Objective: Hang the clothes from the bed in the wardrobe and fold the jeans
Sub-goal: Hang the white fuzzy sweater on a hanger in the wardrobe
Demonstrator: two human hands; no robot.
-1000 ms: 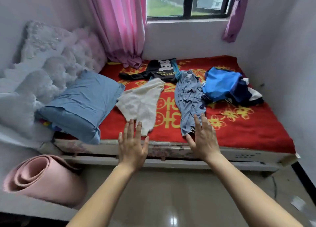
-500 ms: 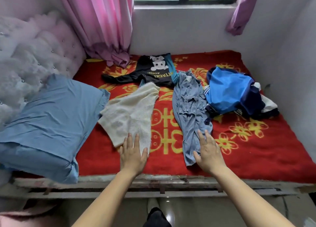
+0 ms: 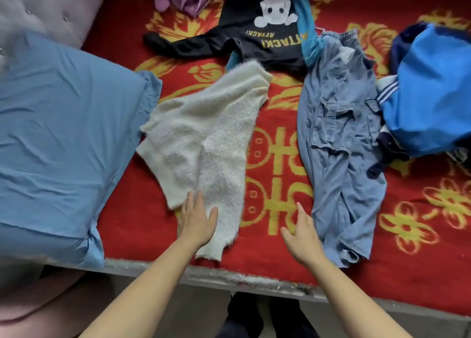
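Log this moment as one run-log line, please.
left hand: open, over white sweater | right hand: open, beside jeans | jeans: unfolded on bed | holding: nothing

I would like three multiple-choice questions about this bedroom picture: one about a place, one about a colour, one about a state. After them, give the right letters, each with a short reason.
1. What lies between the white sweater and the blue jacket?
A. a backpack
B. the jeans
C. a towel

2. What colour is the blanket under the clothes?
A. green
B. red with yellow patterns
C. grey

3. How are the left hand and the right hand?
A. both grip the jeans
B. one holds a hanger
C. both open, holding nothing

Answers:
1 B: the jeans lie stretched out with one of these garments on each side.
2 B: red shows all around the clothes.
3 C: the fingers are straight and nothing is in them.
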